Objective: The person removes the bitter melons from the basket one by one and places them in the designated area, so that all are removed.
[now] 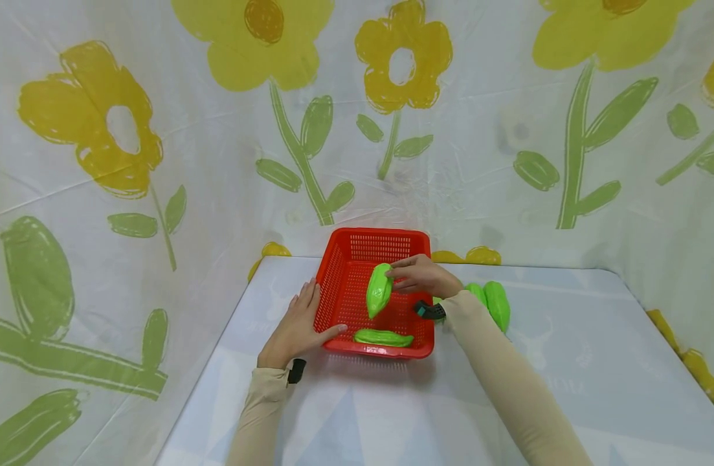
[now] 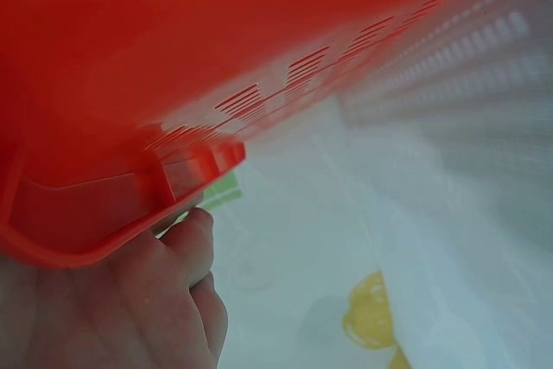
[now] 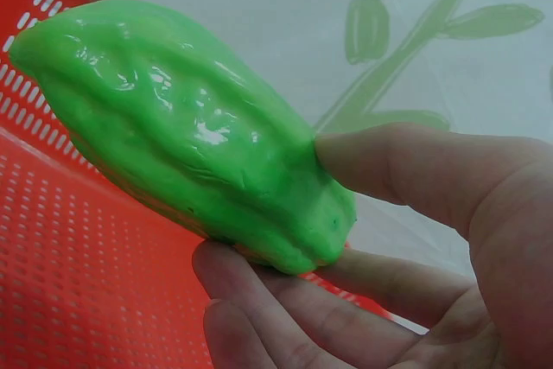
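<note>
My right hand (image 1: pixel 422 274) pinches a glossy bright green ridged bitter melon (image 1: pixel 379 290) by its blunt end, above the red basket (image 1: pixel 423 350). In the right wrist view, the thumb (image 3: pixel 389 166) presses one side of the bitter melon (image 3: pixel 173 118) and the fingertips support the other; its pointed end faces away. My left hand (image 1: pixel 295 328) holds the basket's near left corner, thumb over the rim and fingers along the outside wall. From the left wrist view, that hand (image 2: pixel 104 308) lies against the rim. Another bitter melon (image 1: pixel 384 338) lies inside along the near wall.
More green bitter melons (image 1: pixel 497 305) lie on the table (image 1: pixel 566 362) right of the basket, partly hidden behind the right wrist. A flower-printed curtain (image 1: pixel 479 149) hangs behind the table's far edge and along its left side.
</note>
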The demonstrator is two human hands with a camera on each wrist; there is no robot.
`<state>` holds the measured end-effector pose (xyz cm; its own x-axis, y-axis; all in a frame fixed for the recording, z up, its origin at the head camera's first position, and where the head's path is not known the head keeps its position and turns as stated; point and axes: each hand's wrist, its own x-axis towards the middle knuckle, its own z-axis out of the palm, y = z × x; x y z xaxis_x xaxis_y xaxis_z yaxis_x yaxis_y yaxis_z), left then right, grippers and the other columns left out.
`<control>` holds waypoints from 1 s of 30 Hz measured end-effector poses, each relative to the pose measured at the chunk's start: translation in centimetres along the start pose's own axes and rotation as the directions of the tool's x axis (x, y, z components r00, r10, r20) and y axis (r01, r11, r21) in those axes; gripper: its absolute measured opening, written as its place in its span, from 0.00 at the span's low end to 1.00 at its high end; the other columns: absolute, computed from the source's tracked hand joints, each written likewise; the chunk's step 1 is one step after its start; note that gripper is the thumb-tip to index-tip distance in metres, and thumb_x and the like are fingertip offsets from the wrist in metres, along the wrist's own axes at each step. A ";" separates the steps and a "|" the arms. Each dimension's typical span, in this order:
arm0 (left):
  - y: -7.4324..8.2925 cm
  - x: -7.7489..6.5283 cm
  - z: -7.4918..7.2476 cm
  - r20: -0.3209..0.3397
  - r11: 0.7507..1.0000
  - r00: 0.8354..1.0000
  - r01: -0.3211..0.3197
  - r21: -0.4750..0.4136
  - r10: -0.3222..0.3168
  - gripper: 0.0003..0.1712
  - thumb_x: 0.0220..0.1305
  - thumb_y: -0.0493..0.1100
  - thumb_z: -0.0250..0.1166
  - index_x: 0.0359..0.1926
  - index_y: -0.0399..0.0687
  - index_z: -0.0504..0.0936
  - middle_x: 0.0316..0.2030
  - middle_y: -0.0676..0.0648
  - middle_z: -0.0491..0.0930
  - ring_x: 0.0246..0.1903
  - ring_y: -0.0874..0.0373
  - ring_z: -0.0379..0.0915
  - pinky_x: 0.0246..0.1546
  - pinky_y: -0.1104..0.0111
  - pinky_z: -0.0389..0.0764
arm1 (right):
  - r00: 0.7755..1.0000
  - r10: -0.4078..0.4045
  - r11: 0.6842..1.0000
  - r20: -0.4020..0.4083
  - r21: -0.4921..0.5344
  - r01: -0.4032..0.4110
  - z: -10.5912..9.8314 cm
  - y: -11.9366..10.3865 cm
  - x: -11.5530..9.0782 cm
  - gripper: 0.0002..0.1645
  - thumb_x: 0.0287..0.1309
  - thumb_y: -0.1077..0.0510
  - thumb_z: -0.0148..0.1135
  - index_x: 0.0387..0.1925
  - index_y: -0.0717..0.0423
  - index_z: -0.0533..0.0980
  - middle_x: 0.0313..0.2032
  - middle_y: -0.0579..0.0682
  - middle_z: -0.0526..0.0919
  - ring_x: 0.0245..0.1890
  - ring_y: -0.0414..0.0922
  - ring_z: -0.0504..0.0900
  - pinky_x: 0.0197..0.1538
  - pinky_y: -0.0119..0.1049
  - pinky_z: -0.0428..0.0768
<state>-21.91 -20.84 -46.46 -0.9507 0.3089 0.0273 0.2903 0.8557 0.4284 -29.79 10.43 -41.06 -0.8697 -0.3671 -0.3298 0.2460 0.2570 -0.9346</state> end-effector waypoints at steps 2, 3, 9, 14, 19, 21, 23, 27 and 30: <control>0.0 0.0 0.0 -0.001 1.000 1.000 0.001 -0.001 -0.001 0.70 0.59 0.78 0.60 0.83 0.39 0.41 0.84 0.41 0.36 0.84 0.43 0.32 0.84 0.46 0.43 | 1.000 0.000 1.000 0.012 0.003 0.000 -0.5 0.0 -0.1 0.32 0.71 0.53 0.64 0.69 0.67 0.71 0.48 0.49 0.89 0.41 0.42 0.91 0.67 0.51 0.80; 0.0 0.0 0.0 0.000 1.000 1.000 0.001 -0.001 -0.001 0.70 0.59 0.78 0.60 0.83 0.39 0.41 0.84 0.41 0.36 0.84 0.43 0.32 0.84 0.46 0.43 | 1.000 0.003 1.000 0.013 0.003 -0.003 -0.7 0.0 -0.2 0.33 0.71 0.53 0.64 0.69 0.67 0.71 0.47 0.49 0.88 0.41 0.42 0.91 0.67 0.51 0.80; 0.0 -0.1 -0.1 -0.001 1.000 1.000 0.001 -0.002 -0.001 0.70 0.59 0.79 0.60 0.82 0.38 0.41 0.84 0.41 0.36 0.84 0.43 0.32 0.84 0.46 0.43 | 1.000 0.006 1.000 0.018 -0.015 -0.006 -2.0 -0.1 -0.9 0.37 0.71 0.51 0.64 0.72 0.67 0.67 0.54 0.53 0.86 0.44 0.43 0.90 0.70 0.52 0.78; 0.1 -0.1 -0.1 -0.004 1.000 1.000 -0.001 -0.001 0.001 0.70 0.59 0.79 0.60 0.82 0.38 0.41 0.84 0.41 0.37 0.84 0.43 0.32 0.84 0.46 0.43 | 1.000 -0.007 1.000 0.018 -0.010 0.007 -3.3 0.2 -1.5 0.38 0.72 0.51 0.63 0.73 0.68 0.65 0.63 0.58 0.80 0.47 0.43 0.89 0.72 0.53 0.76; 0.1 -0.2 0.0 -0.006 1.000 1.000 -0.006 -0.005 0.006 0.70 0.59 0.78 0.60 0.82 0.38 0.41 0.84 0.40 0.37 0.84 0.44 0.32 0.84 0.46 0.43 | 1.000 -0.006 1.000 0.009 -0.016 0.006 -4.5 0.7 -1.7 0.39 0.72 0.51 0.63 0.74 0.68 0.63 0.63 0.59 0.79 0.49 0.44 0.89 0.69 0.50 0.79; 0.0 -0.2 0.0 -0.005 1.000 1.000 -0.007 -0.006 0.007 0.70 0.60 0.78 0.60 0.82 0.38 0.41 0.84 0.40 0.37 0.84 0.43 0.32 0.84 0.46 0.43 | 1.000 -0.003 1.000 0.005 -0.019 0.003 -4.9 0.8 -1.8 0.40 0.72 0.51 0.63 0.74 0.68 0.62 0.63 0.58 0.79 0.49 0.45 0.89 0.67 0.47 0.81; 0.0 -0.2 0.0 -0.008 1.000 1.000 -0.010 -0.003 0.010 0.70 0.60 0.78 0.60 0.82 0.38 0.41 0.84 0.39 0.37 0.84 0.43 0.32 0.84 0.46 0.43 | 1.000 -0.005 1.000 0.009 -0.021 0.005 -5.3 0.8 -2.1 0.40 0.72 0.50 0.62 0.74 0.69 0.61 0.62 0.58 0.80 0.49 0.45 0.89 0.66 0.46 0.82; -0.1 -0.1 0.1 -0.010 1.000 1.000 -0.016 -0.007 0.016 0.70 0.59 0.79 0.60 0.82 0.38 0.41 0.84 0.39 0.37 0.84 0.43 0.32 0.84 0.46 0.43 | 1.000 -0.008 1.000 0.013 -0.007 0.008 -6.2 0.8 -2.8 0.40 0.73 0.51 0.61 0.74 0.70 0.59 0.57 0.54 0.82 0.49 0.44 0.89 0.64 0.45 0.83; -0.2 -0.1 0.1 -0.009 1.000 1.000 -0.018 -0.007 0.018 0.70 0.59 0.79 0.60 0.82 0.38 0.41 0.84 0.40 0.36 0.84 0.43 0.32 0.84 0.46 0.42 | 1.000 -0.004 1.000 0.004 0.007 0.004 -6.8 0.8 -3.2 0.40 0.73 0.51 0.61 0.74 0.70 0.59 0.52 0.48 0.84 0.47 0.43 0.88 0.62 0.42 0.85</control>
<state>-21.92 -21.01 -46.59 -0.9464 0.3202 0.0431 0.3063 0.8470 0.4344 -29.70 17.93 -39.79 -0.8690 -0.3719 -0.3263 0.2453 0.2489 -0.9370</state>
